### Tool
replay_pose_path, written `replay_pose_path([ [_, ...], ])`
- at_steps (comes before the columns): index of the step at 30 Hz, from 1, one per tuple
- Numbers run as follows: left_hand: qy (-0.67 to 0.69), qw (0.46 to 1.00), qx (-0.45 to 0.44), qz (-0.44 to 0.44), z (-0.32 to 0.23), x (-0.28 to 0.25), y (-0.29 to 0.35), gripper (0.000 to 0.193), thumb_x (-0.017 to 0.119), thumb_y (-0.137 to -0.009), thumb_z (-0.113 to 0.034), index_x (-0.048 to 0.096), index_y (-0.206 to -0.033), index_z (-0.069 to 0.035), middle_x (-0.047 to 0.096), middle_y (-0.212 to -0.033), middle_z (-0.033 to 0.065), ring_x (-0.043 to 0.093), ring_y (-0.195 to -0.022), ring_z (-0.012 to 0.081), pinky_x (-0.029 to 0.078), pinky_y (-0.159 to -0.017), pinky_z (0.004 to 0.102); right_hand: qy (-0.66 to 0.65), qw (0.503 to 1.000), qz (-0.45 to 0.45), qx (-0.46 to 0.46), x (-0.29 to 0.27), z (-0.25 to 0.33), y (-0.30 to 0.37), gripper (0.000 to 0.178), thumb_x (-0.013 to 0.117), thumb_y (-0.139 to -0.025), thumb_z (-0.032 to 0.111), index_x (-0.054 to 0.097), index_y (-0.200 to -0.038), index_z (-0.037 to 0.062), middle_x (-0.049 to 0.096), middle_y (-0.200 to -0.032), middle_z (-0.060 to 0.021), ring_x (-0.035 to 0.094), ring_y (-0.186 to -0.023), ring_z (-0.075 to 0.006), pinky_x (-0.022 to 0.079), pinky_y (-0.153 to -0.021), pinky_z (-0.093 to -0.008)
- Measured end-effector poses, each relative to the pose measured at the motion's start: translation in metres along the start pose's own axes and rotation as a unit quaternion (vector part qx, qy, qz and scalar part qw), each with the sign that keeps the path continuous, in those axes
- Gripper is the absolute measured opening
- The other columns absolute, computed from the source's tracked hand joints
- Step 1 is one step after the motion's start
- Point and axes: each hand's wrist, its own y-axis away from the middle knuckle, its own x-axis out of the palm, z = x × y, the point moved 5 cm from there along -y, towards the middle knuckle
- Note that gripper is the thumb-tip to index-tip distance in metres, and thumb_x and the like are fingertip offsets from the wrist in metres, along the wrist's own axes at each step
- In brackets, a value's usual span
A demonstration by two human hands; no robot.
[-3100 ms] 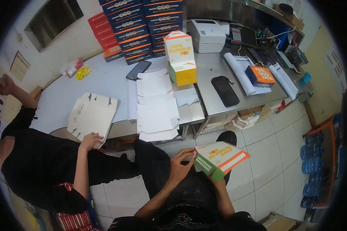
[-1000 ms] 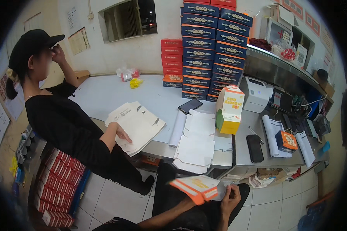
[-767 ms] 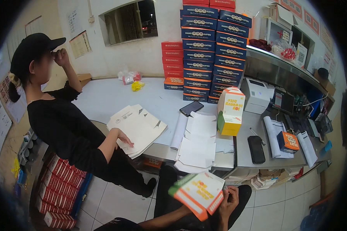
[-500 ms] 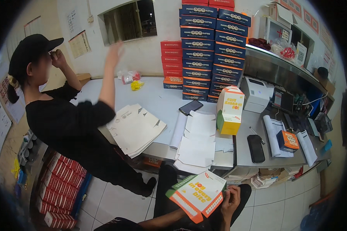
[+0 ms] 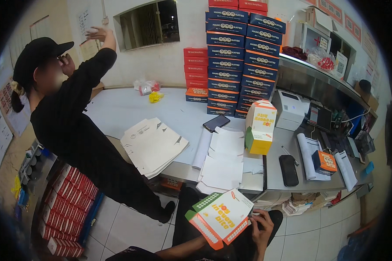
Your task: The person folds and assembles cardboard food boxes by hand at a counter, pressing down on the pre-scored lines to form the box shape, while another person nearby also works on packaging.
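Note:
I hold a partly folded carton (image 5: 222, 215), white with orange and green flaps, over my lap. My right hand (image 5: 260, 224) grips its right corner with the fingers curled round the edge. My left forearm (image 5: 183, 249) runs up under the carton's lower left side. The left hand itself is hidden behind the carton, which rests tilted on it. In front of me on the grey table (image 5: 117, 108) lie a pile of flat white carton blanks (image 5: 222, 161) and an assembled carton (image 5: 260, 126) standing upright.
A co-worker in black (image 5: 74, 126) stands at the left with one arm raised to the wall, beside a second pile of blanks (image 5: 154, 145). Two phones (image 5: 216, 123) (image 5: 288, 170), a printer (image 5: 290, 108), stacked blue boxes (image 5: 244, 56) and floor-level red boxes (image 5: 63, 209) surround the table.
The carton in my hands turned from edge-on to face-up and opened out. The co-worker lifted a hand off the left pile of blanks and raised it toward the wall.

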Motion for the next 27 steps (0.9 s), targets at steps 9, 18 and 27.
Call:
replay_pose_path([
  [9, 0.027, 1.000, 0.010, -0.010, -0.010, 0.004, -0.011, 0.039, 0.078, -0.078, -0.018, 0.062, -0.110, -0.005, 0.059, -0.112, 0.0092, 0.057, -0.107, 0.0281, 0.046, -0.089, 0.0413, 0.070, 0.993, -0.093, 0.017, 0.018, 0.001, 0.013, 0.014, 0.068, -0.083, -0.002, 0.074, -0.096, 0.0019, 0.059, -0.129, -0.0198, 0.052, -0.122, -0.0333, 0.039, -0.098, -0.0412],
  [18, 0.044, 0.999, 0.018, -0.024, -0.013, 0.003, -0.012, 0.041, 0.079, -0.077, -0.015, 0.061, -0.112, -0.005, 0.058, -0.115, 0.0095, 0.056, -0.110, 0.0290, 0.046, -0.091, 0.0422, -0.086, 0.977, -0.187, 0.046, 0.040, -0.036, 0.035, 0.007, 0.069, -0.074, -0.009, 0.070, -0.077, -0.0023, 0.056, -0.132, -0.0255, 0.060, -0.109, -0.0336, 0.045, -0.097, -0.0432],
  [27, 0.003, 0.919, -0.110, -0.379, -0.027, -0.084, -0.029, 0.036, 0.077, -0.077, -0.010, 0.063, -0.107, 0.003, 0.063, -0.114, 0.0177, 0.059, -0.109, 0.0359, 0.046, -0.093, 0.0442, -0.229, 0.948, -0.139, 0.170, -0.016, -0.119, 0.057, 0.027, 0.070, -0.081, -0.004, 0.057, -0.104, 0.0018, 0.063, -0.094, -0.0056, 0.060, -0.085, -0.0111, 0.047, -0.073, -0.0229],
])
